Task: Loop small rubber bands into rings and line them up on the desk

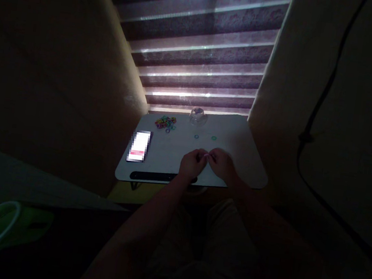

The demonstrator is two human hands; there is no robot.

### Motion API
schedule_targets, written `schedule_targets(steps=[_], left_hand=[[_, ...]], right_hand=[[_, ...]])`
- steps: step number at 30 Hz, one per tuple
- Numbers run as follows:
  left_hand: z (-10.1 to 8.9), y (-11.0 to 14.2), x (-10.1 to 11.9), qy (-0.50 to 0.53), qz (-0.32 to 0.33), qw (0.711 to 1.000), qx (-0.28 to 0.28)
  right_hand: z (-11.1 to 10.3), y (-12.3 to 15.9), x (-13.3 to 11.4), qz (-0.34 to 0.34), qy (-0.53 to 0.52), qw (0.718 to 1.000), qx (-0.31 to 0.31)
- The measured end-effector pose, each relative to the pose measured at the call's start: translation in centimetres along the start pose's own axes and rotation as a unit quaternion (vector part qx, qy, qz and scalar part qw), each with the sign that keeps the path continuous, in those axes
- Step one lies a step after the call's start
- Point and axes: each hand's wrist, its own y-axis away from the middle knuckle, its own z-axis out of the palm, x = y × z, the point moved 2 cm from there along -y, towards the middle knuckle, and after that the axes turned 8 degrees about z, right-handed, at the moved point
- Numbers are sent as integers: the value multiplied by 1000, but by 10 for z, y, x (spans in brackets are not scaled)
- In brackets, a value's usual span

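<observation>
My left hand (pixel 192 164) and my right hand (pixel 223 164) meet above the front half of a white lap table (pixel 248 159). The fingers of both are closed in a pinch on a small pinkish band (pixel 207 155), mostly hidden between the fingertips. Just beyond the hands, a bluish ring-shaped band (pixel 196 137) and a green band (pixel 214 138) lie apart on the tabletop. A pile of small bands in many colours (pixel 165 122) is at the back left. Behind the loose bands stands a clear, rounded container (pixel 197 117). Dim light blurs fine detail.
At the left edge of the table lies a phone (pixel 139 146) with a lit, blurred screen. A dark slotted strip (pixel 152 176) runs along the front edge, partly behind my left wrist. Striped blinds (pixel 203 59) hang behind; a dark cable (pixel 325 94) runs down the right wall.
</observation>
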Motion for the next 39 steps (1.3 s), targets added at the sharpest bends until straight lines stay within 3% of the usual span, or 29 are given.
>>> schedule_targets(steps=[17, 39], left_hand=[[2, 0, -4, -27, -25, 999, 7], [3, 2, -4, -5, 7, 1000, -10]], right_hand=[[-1, 1, 0, -9, 10, 1000, 3], [-1, 1, -1, 1, 0, 1000, 10]])
